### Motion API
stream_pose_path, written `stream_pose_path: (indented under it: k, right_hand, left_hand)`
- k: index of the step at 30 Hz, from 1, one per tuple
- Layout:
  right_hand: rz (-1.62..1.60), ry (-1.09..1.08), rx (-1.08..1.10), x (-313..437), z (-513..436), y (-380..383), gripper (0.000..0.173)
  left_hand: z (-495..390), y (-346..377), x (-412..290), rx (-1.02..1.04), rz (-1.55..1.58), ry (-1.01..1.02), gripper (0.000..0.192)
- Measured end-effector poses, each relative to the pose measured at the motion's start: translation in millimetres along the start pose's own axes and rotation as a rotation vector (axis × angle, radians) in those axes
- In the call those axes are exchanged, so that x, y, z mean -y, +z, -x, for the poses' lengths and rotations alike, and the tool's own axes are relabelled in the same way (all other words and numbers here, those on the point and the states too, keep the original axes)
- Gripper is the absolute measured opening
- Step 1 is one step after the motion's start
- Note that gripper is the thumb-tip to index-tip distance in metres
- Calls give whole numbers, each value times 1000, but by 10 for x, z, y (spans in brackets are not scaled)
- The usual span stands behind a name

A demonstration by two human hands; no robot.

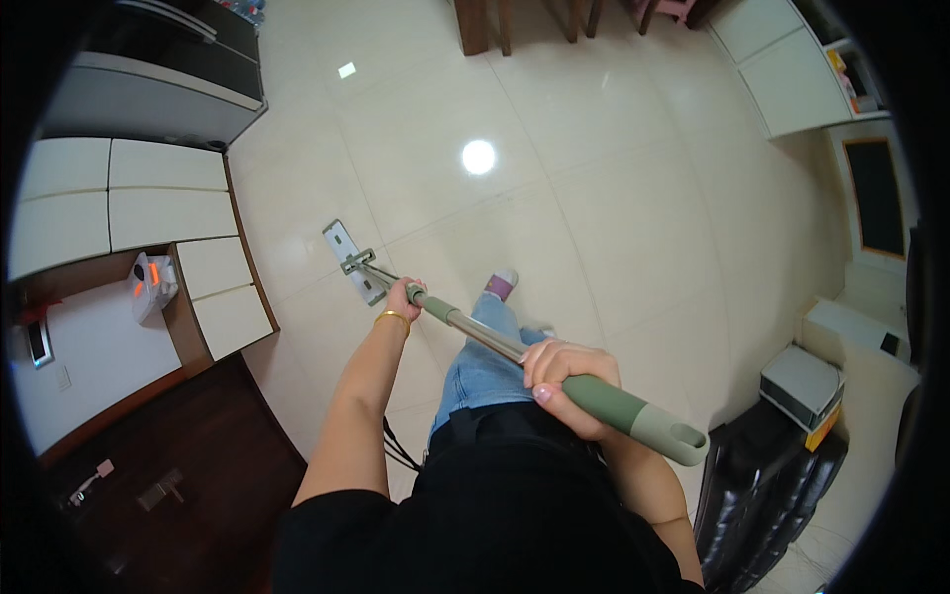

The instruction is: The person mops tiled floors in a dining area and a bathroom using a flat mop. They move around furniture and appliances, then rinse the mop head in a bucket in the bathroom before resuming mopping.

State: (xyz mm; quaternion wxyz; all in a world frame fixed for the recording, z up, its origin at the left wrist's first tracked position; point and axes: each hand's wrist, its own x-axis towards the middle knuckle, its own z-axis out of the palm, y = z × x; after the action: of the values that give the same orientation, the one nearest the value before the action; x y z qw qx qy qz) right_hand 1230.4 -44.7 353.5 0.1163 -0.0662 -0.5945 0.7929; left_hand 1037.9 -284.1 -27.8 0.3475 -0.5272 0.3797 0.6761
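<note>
A flat mop with a telescopic metal pole (486, 332) slants across my body, its green grip end (638, 417) near my waist on the right. My right hand (571, 379) wraps the upper pole just at the green grip. Farther down, my left hand (405, 298), with a gold bangle at the wrist, closes around the lower pole near a green collar. The rectangular mop head (353, 261), white with green ends, lies on the glossy tiled floor (631, 245) to the left ahead of me. Its underside is hidden.
White drawers (171, 215) and a dark wooden door (171, 460) stand to the left, below a dark appliance (178, 59). Wooden furniture legs (472, 26) are ahead. On the right are a black leather sofa (757, 490), a grey box (801, 382) and white cabinets (794, 78).
</note>
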Motion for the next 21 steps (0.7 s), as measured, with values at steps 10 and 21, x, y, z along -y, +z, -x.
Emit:
stream_pose_path:
  k: [10,21]
  right_hand:
    - [37,-41,-387,427,1500,-1057,15]
    - [414,-175,-1103,1424,4412,-1911,18]
  left_hand:
    - [416,758,1798,148,-374,-86,11]
    - [1279,1509,5690,352,-707,-217,7]
